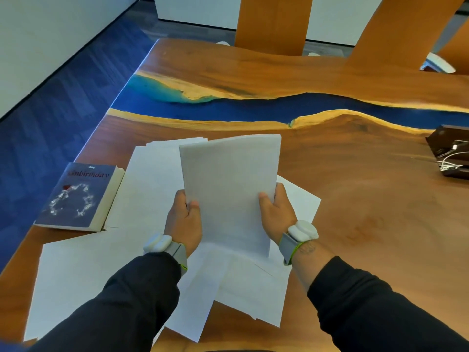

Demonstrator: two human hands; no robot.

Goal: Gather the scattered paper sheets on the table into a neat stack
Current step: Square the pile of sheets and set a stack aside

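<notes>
Fingers (194,205) of both hands clamp a gathered stack of paper sheets (228,189), held tilted up above a wooden table (368,212) with a blue resin river running across it. Left hand (184,222) pinches the stack's lower left edge, thumb on the front; right hand (275,214) pinches the lower right edge the same way. Loose sheets (83,273) lie overlapping on the table under and around the hands, some reaching toward the near edge, others fanned out behind the stack. A blue paperback book (73,196) rests at the table's left edge, touching the nearest sheet. A dark box (449,151) with white cables sits well apart at far right. Both wrists carry white sensor bands (303,231) over dark sleeves (121,306).
</notes>
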